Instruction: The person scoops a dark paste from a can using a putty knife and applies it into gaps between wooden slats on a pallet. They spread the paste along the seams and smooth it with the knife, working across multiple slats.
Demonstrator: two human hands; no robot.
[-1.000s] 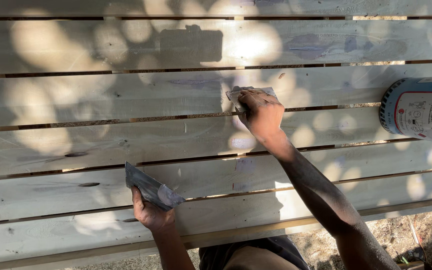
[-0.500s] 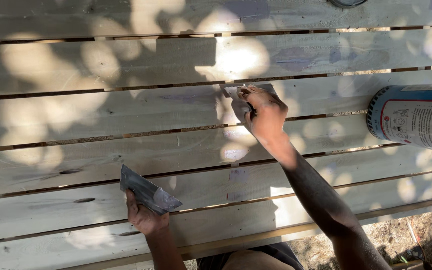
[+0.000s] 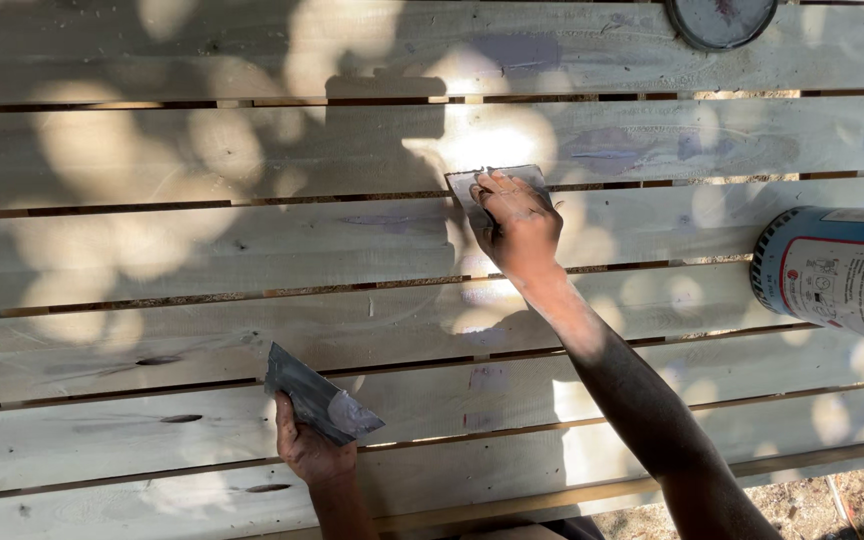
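Pale wooden planks (image 3: pixel 202 250) fill the view, with a can (image 3: pixel 837 270) lying at the right edge. The right hand (image 3: pixel 514 222) presses a flat scraper (image 3: pixel 472 182) against a plank, fingers clamped on it. The left hand (image 3: pixel 307 445), lower down, grips a second putty-smeared scraper (image 3: pixel 317 400).

One camera on the head looks down, quite near, at pale wooden boards (image 3: pixel 202 250) that fill the view. Both hands enter from the lower edge.
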